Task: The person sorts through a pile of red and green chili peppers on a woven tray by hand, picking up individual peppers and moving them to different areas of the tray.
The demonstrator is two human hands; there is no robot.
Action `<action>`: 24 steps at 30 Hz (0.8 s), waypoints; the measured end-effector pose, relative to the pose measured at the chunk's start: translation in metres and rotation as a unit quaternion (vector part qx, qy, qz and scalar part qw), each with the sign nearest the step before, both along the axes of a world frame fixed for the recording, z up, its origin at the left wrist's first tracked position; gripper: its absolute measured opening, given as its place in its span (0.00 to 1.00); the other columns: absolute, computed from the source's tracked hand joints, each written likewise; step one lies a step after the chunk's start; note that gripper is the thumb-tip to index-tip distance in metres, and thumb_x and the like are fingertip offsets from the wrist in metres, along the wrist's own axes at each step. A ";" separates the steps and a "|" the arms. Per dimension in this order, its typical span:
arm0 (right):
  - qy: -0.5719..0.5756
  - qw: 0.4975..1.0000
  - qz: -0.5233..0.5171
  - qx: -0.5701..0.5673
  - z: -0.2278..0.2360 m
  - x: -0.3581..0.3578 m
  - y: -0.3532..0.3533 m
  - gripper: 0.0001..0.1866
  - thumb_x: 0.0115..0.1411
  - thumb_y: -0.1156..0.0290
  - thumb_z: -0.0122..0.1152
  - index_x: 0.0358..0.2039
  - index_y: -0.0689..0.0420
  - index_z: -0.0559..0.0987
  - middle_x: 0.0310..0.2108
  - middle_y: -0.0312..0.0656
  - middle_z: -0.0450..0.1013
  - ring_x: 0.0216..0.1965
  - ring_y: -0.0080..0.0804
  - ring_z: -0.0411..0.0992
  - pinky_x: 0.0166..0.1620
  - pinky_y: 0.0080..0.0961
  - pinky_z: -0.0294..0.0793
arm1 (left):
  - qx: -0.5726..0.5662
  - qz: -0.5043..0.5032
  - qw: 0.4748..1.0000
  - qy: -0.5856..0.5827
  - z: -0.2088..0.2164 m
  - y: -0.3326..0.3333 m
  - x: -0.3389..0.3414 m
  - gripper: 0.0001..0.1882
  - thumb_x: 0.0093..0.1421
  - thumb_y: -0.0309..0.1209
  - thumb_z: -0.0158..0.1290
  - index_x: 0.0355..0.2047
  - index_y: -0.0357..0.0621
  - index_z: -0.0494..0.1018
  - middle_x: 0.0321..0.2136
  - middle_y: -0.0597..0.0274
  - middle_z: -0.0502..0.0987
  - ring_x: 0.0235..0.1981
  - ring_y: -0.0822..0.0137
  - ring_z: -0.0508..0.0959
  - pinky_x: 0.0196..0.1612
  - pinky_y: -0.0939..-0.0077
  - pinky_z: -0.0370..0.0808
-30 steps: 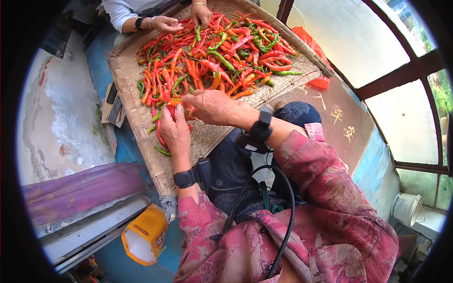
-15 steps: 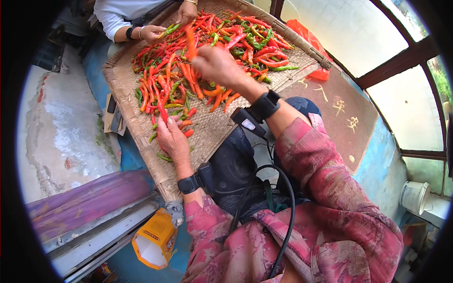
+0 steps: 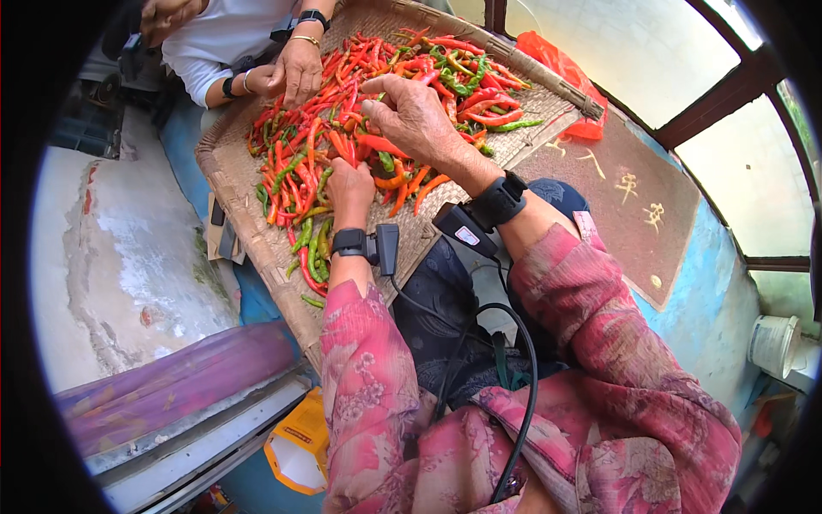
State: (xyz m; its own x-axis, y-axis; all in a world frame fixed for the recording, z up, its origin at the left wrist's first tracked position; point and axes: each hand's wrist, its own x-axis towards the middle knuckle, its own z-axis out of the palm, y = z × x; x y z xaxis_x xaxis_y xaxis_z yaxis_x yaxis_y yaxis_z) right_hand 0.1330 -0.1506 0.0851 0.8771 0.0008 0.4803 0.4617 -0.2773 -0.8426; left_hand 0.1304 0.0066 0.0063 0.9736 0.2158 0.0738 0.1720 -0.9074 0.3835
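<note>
A heap of red, orange and green chili peppers (image 3: 492,107) covers much of a woven tray (image 3: 257,231) in front of me. My left hand (image 3: 349,190) is at the near side of the heap, its fingers closed around a red-orange chili pepper (image 3: 341,146) that points away from me. Above the heap, my right hand (image 3: 421,124) has thumb and forefinger apart and nothing between them. Just below its fingers lies a red chili pepper (image 3: 382,144). Several green and red chilies (image 3: 313,253) lie apart on the near left of the tray.
Across the tray, a co-worker's two hands (image 3: 300,68) are together at the heap's far left edge. A red plastic bag (image 3: 561,73) lies beyond the tray's right rim. A yellow box (image 3: 304,437) stands low at the left, and a white bucket (image 3: 773,345) at the right.
My left hand has moved up and right, to the heap. The orange chili my right hand held is gone from it, and that hand is slightly right. The co-worker's hands have come together.
</note>
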 end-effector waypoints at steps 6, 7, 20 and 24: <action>0.018 1.000 -0.018 0.015 0.017 0.000 -0.021 0.15 0.53 0.67 0.53 0.37 0.65 0.76 0.25 0.54 0.74 0.31 0.46 0.74 0.38 0.37 0.72 | -0.046 0.066 0.996 0.041 -0.009 -0.020 0.019 0.21 0.46 0.38 0.54 0.33 0.30 0.69 0.31 0.35 0.75 0.36 0.42 0.75 0.41 0.55 0.70; 0.004 1.000 -0.020 0.016 0.021 0.001 -0.019 0.15 0.53 0.67 0.53 0.36 0.65 0.76 0.25 0.54 0.74 0.31 0.46 0.74 0.38 0.37 0.72 | -0.055 0.072 0.995 0.028 -0.019 -0.011 0.025 0.22 0.45 0.40 0.55 0.32 0.31 0.71 0.31 0.36 0.75 0.35 0.45 0.76 0.39 0.57 0.70; 0.059 0.954 0.168 -0.242 -0.017 -0.001 0.003 0.14 0.52 0.63 0.55 0.30 0.61 0.78 0.25 0.51 0.74 0.30 0.45 0.74 0.35 0.37 0.72 | -0.595 0.039 0.792 -0.129 0.019 -0.006 -0.058 0.14 0.61 0.33 0.47 0.46 0.44 0.65 0.33 0.67 0.71 0.28 0.74 0.73 0.29 0.77 0.73; 0.111 0.896 0.239 -0.358 -0.028 -0.032 0.028 0.17 0.50 0.57 0.56 0.30 0.60 0.77 0.28 0.51 0.75 0.34 0.48 0.74 0.38 0.39 0.72 | -0.630 0.036 0.751 -0.196 0.013 -0.003 -0.076 0.14 0.61 0.35 0.48 0.43 0.40 0.65 0.32 0.64 0.71 0.28 0.74 0.73 0.27 0.81 0.71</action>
State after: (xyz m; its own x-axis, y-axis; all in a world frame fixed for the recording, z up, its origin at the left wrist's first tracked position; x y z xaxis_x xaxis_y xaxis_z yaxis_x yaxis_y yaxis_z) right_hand 0.1014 -0.1226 0.0574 0.7684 0.6397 0.0200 0.5142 -0.5984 -0.6145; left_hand 0.0543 0.0032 0.0197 0.9130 0.4055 0.0451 -0.1470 0.2240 0.9634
